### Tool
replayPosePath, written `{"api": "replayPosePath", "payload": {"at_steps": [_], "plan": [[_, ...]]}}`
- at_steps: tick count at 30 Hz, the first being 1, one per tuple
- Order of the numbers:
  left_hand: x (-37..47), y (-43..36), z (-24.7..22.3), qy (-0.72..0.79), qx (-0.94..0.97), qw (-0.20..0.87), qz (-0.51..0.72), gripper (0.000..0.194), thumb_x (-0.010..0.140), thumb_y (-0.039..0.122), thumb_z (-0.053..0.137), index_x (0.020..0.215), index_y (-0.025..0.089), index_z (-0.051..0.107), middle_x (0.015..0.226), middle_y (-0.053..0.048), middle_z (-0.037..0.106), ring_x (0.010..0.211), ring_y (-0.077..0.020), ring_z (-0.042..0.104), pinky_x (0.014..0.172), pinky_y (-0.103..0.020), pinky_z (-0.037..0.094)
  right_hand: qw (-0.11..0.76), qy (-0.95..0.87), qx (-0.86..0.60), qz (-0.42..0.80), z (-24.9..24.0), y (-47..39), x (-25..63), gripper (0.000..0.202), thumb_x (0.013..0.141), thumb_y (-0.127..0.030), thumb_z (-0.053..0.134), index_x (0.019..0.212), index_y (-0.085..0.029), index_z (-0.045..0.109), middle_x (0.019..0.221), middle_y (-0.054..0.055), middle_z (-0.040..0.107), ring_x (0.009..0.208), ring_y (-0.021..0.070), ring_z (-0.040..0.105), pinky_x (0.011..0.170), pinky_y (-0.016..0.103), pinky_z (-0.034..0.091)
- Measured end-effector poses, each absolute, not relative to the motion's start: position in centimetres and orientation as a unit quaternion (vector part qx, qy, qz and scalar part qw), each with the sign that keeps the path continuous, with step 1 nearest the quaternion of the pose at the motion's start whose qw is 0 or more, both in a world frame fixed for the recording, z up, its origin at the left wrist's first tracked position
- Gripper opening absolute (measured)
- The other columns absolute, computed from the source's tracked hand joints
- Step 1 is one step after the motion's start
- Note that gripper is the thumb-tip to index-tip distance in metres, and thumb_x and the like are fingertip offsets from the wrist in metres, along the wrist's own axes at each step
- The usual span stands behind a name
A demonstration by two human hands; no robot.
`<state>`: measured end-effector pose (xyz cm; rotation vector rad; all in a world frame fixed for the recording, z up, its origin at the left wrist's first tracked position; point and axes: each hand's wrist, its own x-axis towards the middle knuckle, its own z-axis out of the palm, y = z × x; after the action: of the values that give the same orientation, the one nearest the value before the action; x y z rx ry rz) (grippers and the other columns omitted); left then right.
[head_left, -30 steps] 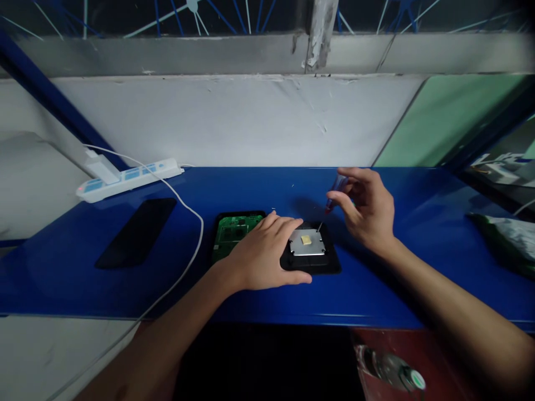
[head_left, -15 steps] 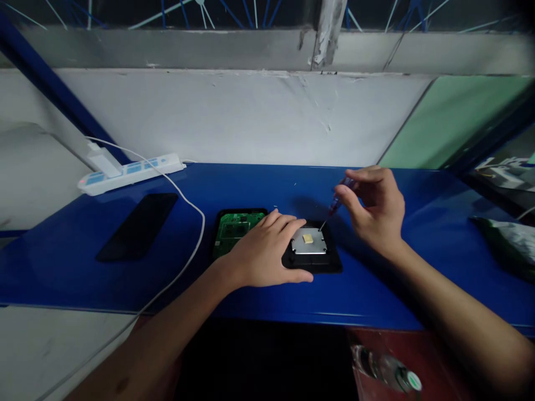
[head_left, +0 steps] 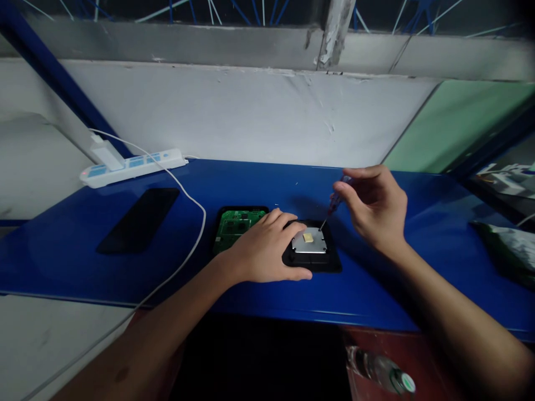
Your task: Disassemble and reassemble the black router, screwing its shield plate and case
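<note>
A black plastic cover (head_left: 334,260) lies on the blue table with a silver metal plate (head_left: 317,245) fitted in it. On that plate sits a small pale yellow square pad (head_left: 308,238). My left hand (head_left: 265,248) spans the cover's left side, fingers at the far edge and thumb at the near edge, holding it down. Pinched in my right hand (head_left: 374,209) is a screwdriver (head_left: 335,201) with a translucent purple handle; its tip meets the plate's upper right corner. Left of the cover, partly behind my left hand, is a black housing with a green circuit board (head_left: 229,229).
A black phone-like slab (head_left: 140,220) lies at the left of the table (head_left: 267,303). Behind it is a white power strip (head_left: 136,169) with a plugged-in charger and white cable (head_left: 196,245). A dark green and silver bag (head_left: 507,250) lies at right; a clear bottle (head_left: 380,370) is below the front edge.
The camera view has shifted slightly. My left hand keeps its hold on the cover, and the screwdriver tip stays at the same corner of the plate.
</note>
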<state>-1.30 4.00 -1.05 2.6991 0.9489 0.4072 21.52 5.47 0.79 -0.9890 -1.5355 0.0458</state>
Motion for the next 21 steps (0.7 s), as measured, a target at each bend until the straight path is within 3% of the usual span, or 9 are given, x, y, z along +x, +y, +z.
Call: {"api": "replayPosePath", "payload": {"at_steps": [13, 21], "plan": [[-1.23, 4.0, -0.77, 0.324, 0.926, 0.132, 0.141, 0.079, 0.074, 0.065, 0.074, 0.135, 0.019, 0.054, 0.139, -0.012, 0.054, 0.129, -0.0339, 0.044, 0.11, -0.048, 0.039, 0.622, -0.65, -0.427, 0.091, 0.98, 5.17, 21.52, 0.021, 0.084, -0.032, 0.077, 0.101, -0.026, 0.067, 0.075, -0.002, 0.072, 0.064, 0.0174, 0.073, 0.061, 0.035, 0.061], [-1.27, 4.08, -0.91, 0.323, 0.925, 0.133, 0.147, 0.08, 0.074, 0.066, 0.073, 0.135, 0.019, 0.053, 0.139, -0.011, 0.054, 0.128, -0.0328, 0.044, 0.11, -0.047, 0.039, 0.613, -0.659, -0.364, 0.238, 1.27, 4.56, 20.69, 0.016, 0.095, -0.033, 0.062, 0.11, -0.026, 0.061, 0.098, 0.002, 0.075, 0.082, 0.0174, 0.076, 0.074, 0.036, 0.065]]}}
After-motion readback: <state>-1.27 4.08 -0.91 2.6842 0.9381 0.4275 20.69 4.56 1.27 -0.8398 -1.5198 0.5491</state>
